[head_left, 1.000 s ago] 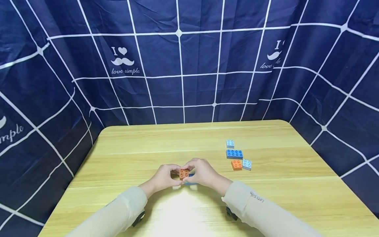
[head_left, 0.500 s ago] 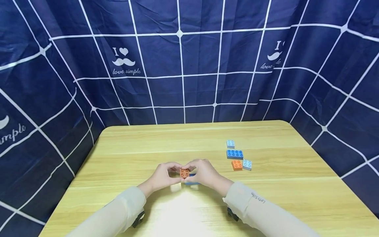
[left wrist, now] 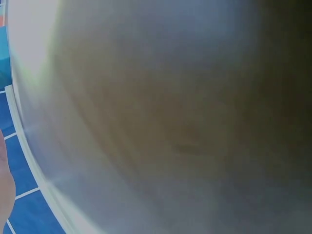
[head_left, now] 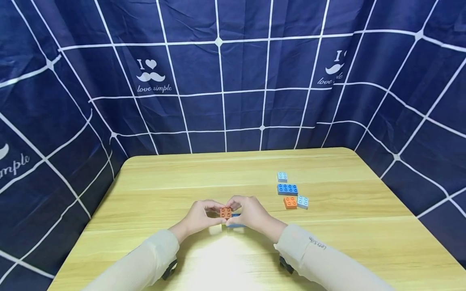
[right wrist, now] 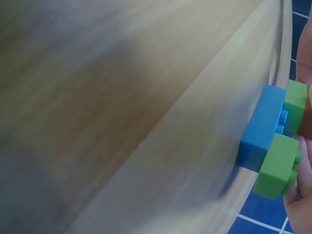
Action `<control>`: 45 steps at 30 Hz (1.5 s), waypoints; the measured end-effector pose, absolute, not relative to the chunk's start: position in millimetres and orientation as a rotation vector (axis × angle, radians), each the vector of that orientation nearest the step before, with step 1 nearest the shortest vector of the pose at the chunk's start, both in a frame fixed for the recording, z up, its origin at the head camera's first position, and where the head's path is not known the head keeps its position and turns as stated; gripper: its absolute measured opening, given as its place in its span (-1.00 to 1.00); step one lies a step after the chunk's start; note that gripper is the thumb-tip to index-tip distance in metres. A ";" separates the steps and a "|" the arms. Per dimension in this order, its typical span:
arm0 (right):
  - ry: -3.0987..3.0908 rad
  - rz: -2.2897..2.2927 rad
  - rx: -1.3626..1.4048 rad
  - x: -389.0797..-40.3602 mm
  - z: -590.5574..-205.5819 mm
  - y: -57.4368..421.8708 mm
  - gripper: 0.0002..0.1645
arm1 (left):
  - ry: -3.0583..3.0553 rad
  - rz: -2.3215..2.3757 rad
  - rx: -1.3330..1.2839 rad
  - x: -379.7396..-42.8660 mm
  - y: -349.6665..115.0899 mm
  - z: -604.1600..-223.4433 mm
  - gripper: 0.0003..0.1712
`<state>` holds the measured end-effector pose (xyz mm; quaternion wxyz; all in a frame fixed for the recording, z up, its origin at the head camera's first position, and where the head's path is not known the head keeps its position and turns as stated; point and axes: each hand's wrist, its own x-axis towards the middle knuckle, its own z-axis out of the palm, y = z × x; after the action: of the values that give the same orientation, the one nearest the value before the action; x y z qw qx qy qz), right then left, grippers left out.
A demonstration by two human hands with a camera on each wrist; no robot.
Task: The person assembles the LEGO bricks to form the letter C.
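Observation:
An orange toy building brick (head_left: 225, 213) with its studs up is between my two hands. My left hand (head_left: 198, 215) pinches it from the left with thumb and fingers. From the right, thumb and fingers of my right hand (head_left: 249, 212) hold the same brick. Beneath it a blue brick (head_left: 236, 223) lies on the table, partly covered. The right wrist view shows that blue brick (right wrist: 263, 129) with one green brick (right wrist: 278, 168) and another green brick (right wrist: 295, 105) on its studs. Only a bit of skin shows in the left wrist view.
To the right on the wooden table (head_left: 164, 173) lie a light blue brick (head_left: 282, 177), a long blue brick (head_left: 287, 189), an orange brick (head_left: 290, 202) and a second light blue brick (head_left: 302, 201). A dark blue curtain (head_left: 240, 109) encloses the back and sides.
Both hands stay at the orange brick in the same place, with only slight finger shifts. The loose bricks at the right have not moved.

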<state>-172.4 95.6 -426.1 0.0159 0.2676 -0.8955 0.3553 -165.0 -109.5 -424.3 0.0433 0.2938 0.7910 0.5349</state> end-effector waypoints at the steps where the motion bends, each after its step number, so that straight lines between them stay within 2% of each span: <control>1: -2.789 1.103 0.844 -172.6 -425.9 96.1 -0.51 | 2.417 1.635 0.898 -164.8 -109.4 -423.8 -0.67; 11: -2.836 1.270 0.858 -176.0 -413.0 112.0 -0.35 | 2.437 1.610 0.872 -162.6 -107.3 -419.7 -0.68; 14: -2.819 1.329 0.816 -177.3 -412.3 122.6 -0.37 | 2.441 1.608 0.866 -164.0 -106.8 -422.0 -0.68; 23: -2.698 1.312 0.689 -184.9 -424.2 171.4 -0.43 | 2.489 1.590 0.817 -180.9 -109.2 -454.7 -0.65; 34: -2.657 1.259 0.515 -186.4 -432.1 240.3 -0.33 | 2.489 1.605 0.826 -182.5 -110.3 -457.1 -0.65; 40: -2.709 1.142 0.442 -185.7 -435.4 270.6 -0.27 | 2.446 1.634 0.821 -170.8 -107.5 -435.6 -0.67; 45: -2.713 1.079 0.417 -186.1 -439.0 289.0 -0.24 | 2.471 1.618 0.824 -179.8 -110.2 -451.7 -0.65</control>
<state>-186.1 289.0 -439.0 0.0960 0.1407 -0.9157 0.3640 -179.8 -110.2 -451.7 0.0376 0.2687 0.8052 0.5273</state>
